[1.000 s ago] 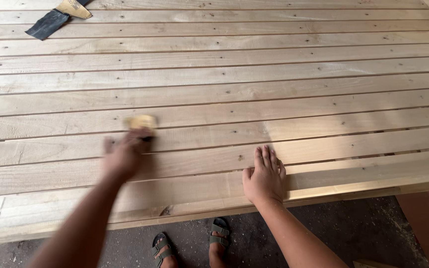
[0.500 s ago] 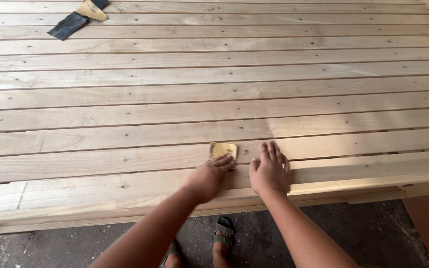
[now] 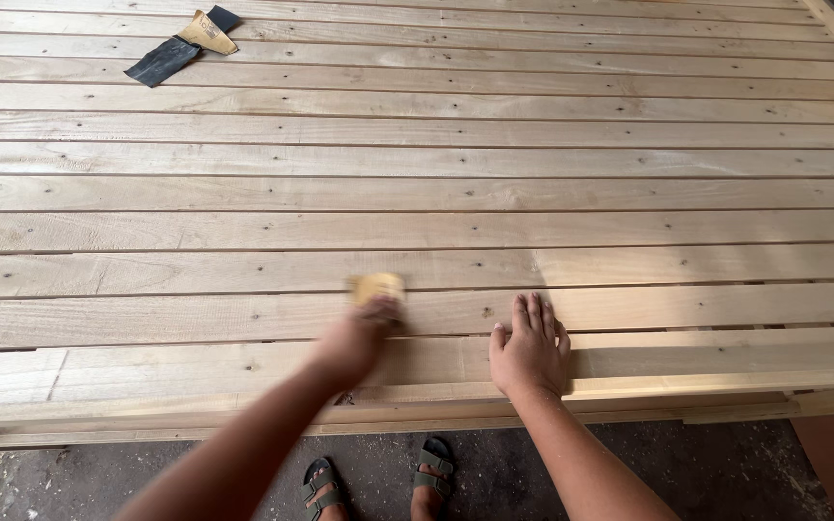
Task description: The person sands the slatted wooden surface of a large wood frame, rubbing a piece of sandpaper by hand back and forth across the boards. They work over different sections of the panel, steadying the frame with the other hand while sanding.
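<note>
Hands at work on slatted timber platform: sanding stroke in progress

Left hand [image 3: 354, 340], motion-blurred, fingers closed over a small yellow sanding pad [image 3: 377, 287] pressed to a near plank of the wooden platform [image 3: 417, 174]; right hand [image 3: 530, 349] empty, spread flat, fingers extended, bracing on the front plank just beside. Step judged: rubbing down the near boards, along the grain. Next move calls for steady pressure and an even pass. Against half a second ago: pad and left hand shifted leftward, away from the right hand, which stays planted. Spare sandpaper sheets [image 3: 181, 44], dark and tan, lie far back left. Sandalled feet [image 3: 378, 482] below the edge
</note>
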The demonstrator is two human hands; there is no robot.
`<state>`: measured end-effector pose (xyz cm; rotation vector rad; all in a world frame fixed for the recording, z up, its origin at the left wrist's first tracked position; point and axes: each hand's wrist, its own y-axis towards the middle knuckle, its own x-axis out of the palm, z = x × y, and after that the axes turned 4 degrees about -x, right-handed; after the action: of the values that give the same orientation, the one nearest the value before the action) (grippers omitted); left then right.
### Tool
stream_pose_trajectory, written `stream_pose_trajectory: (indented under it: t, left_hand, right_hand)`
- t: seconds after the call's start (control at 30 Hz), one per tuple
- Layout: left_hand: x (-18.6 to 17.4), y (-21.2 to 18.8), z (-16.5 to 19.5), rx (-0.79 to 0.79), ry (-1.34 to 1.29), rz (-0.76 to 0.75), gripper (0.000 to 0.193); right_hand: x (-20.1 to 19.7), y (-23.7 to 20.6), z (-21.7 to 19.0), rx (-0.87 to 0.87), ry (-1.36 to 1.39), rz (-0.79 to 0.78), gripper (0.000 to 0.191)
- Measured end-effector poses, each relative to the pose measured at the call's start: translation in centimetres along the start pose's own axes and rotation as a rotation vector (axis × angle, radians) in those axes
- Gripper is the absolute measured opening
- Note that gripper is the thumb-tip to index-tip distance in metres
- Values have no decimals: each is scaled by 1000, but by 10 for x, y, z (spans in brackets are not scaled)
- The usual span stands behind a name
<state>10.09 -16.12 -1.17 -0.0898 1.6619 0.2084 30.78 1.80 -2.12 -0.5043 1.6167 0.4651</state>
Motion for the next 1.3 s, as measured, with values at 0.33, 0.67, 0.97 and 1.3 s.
stream_pose_trajectory:
  t: [0.33, 0.67, 0.97, 1.3]
  left_hand:
    - [-15, -29, -24, 141, -164, -196, 51]
    - [-11, -134, -127, -384, -433, -357, 53]
    - [-15, 29, 84, 121, -706, -281, 53]
    - [-39, -182, -153, -413, -571, -610, 54]
  right_hand:
    - [-3, -4, 4, -27, 42, 35, 63]
    - [2, -5, 3, -39, 15, 47, 62]
    - [-2, -5, 6, -41, 101, 60, 58]
    - [-3, -6, 1, -41, 56, 24, 62]
